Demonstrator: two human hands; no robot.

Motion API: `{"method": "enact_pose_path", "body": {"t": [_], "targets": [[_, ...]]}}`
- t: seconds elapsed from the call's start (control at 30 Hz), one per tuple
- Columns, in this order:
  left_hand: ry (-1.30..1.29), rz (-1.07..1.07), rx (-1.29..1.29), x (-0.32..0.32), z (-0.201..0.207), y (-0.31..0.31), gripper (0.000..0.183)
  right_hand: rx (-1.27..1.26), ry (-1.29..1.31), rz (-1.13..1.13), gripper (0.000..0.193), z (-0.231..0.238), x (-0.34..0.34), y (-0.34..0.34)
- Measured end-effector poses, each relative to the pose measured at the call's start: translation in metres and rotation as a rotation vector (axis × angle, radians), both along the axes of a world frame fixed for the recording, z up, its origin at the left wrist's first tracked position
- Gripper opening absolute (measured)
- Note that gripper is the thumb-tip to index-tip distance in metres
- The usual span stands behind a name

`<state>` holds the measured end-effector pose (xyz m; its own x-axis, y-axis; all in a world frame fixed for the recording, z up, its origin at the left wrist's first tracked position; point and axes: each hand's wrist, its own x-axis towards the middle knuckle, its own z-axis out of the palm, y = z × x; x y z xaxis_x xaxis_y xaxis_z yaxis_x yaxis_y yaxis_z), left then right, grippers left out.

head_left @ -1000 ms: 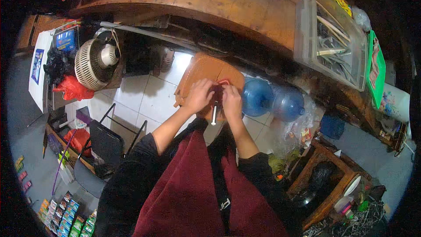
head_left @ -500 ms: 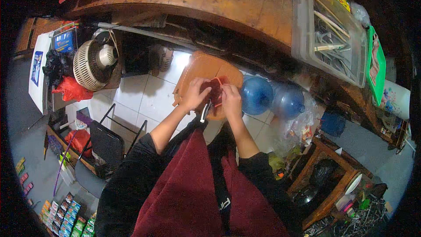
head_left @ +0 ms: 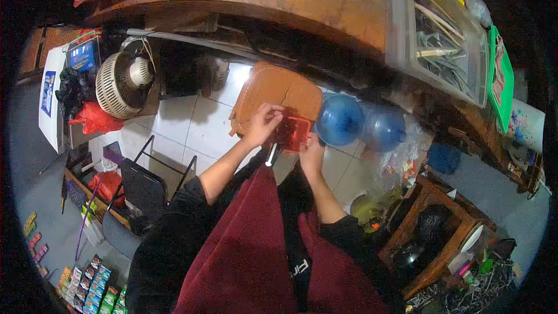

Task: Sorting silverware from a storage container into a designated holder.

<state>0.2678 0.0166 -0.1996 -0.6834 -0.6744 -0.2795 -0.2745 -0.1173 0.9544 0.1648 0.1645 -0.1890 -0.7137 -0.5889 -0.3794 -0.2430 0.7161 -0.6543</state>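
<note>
A small red, squarish, tray-like container (head_left: 298, 131) is in front of my body, above the near part of an orange-brown plastic stool (head_left: 270, 84). My right hand (head_left: 312, 150) grips the container at its near right corner. At the container's left side, my left hand (head_left: 264, 126) has its thumb and fingertips drawn together. Whatever they may pinch is too small to make out. Dark, unclear contents show in the container's left part. A white strip (head_left: 271, 154), perhaps a cord end or zip pull, hangs just below my left hand.
Two blue water jugs (head_left: 340, 120) stand right of the stool. Beyond it runs a wooden counter (head_left: 302, 6) bearing a clear plastic bin (head_left: 444, 46). A fan (head_left: 119, 84) and a black folding chair (head_left: 143, 189) are at left, a wooden frame (head_left: 433, 229) at lower right.
The red container has tipped so its square opening shows. My right hand has moved down to its near corner. My left hand has shifted slightly, its fingers now drawn together.
</note>
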Motion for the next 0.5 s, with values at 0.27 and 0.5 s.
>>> {"method": "enact_pose_path", "body": {"t": [0.27, 0.5], "targets": [[-0.110, 0.057, 0.233, 0.026, -0.007, 0.005, 0.030, -0.019, -0.053, -0.018, 0.031, -0.011, 0.025, -0.010], [-0.125, 0.068, 0.301, 0.033, -0.008, -0.001, 0.039, 0.016, -0.098, -0.027, 0.036, -0.008, 0.026, -0.016]]}}
